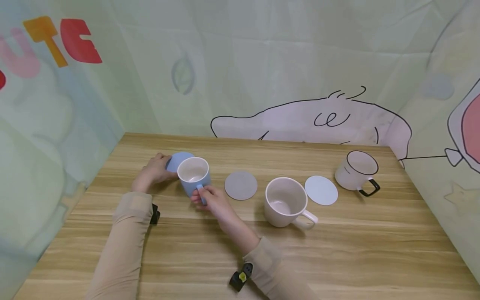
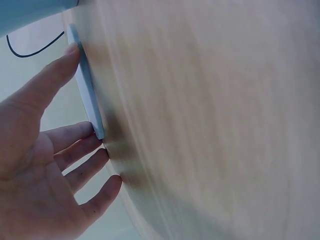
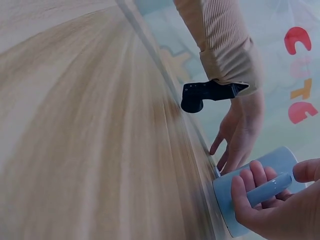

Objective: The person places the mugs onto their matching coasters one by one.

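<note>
My left hand is at the left side of a round blue coaster lying on the table. In the left wrist view, the thumb and index finger hold the coaster's edge between them, while the other fingertips rest at the tabletop. Gripped by its handle in my right hand is a light blue mug with a white inside. It is upright, in front of the blue coaster and overlapping its lower right part in the head view. The right wrist view shows the fingers curled round the mug's handle.
To the right lie a grey coaster and a pale white-blue coaster. A big pale pink mug stands between them, nearer the front. At the far right is a white mug with a black rim and handle. Printed cloth hangs behind the table.
</note>
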`<state>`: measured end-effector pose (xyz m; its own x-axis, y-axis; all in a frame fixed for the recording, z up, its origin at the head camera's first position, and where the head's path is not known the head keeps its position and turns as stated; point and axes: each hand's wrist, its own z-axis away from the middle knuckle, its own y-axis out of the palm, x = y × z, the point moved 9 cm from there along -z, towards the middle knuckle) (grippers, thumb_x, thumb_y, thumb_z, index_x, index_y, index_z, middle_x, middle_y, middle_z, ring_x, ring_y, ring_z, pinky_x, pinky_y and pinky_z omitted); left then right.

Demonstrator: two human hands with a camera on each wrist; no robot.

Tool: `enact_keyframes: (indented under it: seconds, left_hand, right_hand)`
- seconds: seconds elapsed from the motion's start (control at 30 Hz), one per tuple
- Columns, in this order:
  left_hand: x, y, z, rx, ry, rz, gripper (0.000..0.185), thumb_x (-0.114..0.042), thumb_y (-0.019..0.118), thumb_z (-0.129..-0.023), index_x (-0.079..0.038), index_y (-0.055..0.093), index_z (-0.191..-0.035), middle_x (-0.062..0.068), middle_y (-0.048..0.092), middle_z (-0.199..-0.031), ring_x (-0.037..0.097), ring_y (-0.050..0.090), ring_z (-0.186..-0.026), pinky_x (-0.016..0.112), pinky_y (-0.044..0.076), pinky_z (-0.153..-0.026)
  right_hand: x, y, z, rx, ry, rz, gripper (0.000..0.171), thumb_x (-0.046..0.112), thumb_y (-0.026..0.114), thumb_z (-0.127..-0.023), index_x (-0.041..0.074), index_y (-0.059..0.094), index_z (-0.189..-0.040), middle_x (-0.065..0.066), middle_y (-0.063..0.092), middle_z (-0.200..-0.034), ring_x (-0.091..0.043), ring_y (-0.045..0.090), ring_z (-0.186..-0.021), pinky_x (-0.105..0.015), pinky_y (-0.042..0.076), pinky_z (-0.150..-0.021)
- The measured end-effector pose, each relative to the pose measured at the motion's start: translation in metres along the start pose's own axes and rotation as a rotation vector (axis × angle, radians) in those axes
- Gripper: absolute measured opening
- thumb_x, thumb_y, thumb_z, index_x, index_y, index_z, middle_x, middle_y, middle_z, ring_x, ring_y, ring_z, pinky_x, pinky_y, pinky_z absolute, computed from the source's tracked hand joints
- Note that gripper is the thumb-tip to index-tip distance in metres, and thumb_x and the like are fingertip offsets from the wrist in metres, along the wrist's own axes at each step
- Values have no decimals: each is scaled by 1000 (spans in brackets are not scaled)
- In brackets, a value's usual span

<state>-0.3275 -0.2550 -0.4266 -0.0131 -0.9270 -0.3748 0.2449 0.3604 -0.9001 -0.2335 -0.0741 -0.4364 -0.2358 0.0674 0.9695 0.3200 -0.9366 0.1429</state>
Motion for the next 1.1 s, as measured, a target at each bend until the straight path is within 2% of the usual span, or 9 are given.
enact_keyframes:
  seconds: [0.13,0.23,0.37,0.67,1.1]
  left_hand:
    - [-2,0,0,2,0,5,88,-42,65,-84,9,28,-146,35,28,-144,53,30,-131,68,30,-105]
    - [-3,-1,1,2,-1,3,88,-42,65,-85,9,28,-145,35,28,-143,54,30,-130,68,30,-105]
    - [-4,-1,1,3,-2,5,86,-41,64,-86,9,27,-146,35,27,-144,53,29,-131,68,30,-105]
    - [-3,-1,0,13,2,11,88,-43,62,-87,9,24,-147,35,26,-145,53,27,-132,68,28,-106]
    - [-2,0,5,7,-3,18,87,-42,62,-87,9,24,-147,34,26,-145,52,27,-133,68,28,-106]
  right_hand:
    - [0,-2,0,-28,-1,-10,33,18,47,-100,-12,61,-106,-25,68,-97,-15,65,-79,-35,58,-81]
    - [1,-2,0,-42,-1,-11,32,17,47,-100,-12,61,-103,-12,66,-82,-9,60,-72,-31,57,-77]
    - [2,-2,-1,-46,6,-1,32,17,47,-100,-11,61,-101,1,57,-74,-7,56,-69,-27,55,-75]
    - [2,-2,0,-65,2,-29,29,14,46,-100,-12,59,-99,3,49,-70,-8,49,-68,-23,48,-70]
    - [1,2,6,-137,-14,-117,25,8,47,-98,-14,58,-96,2,47,-67,-8,46,-66,-21,43,-67]
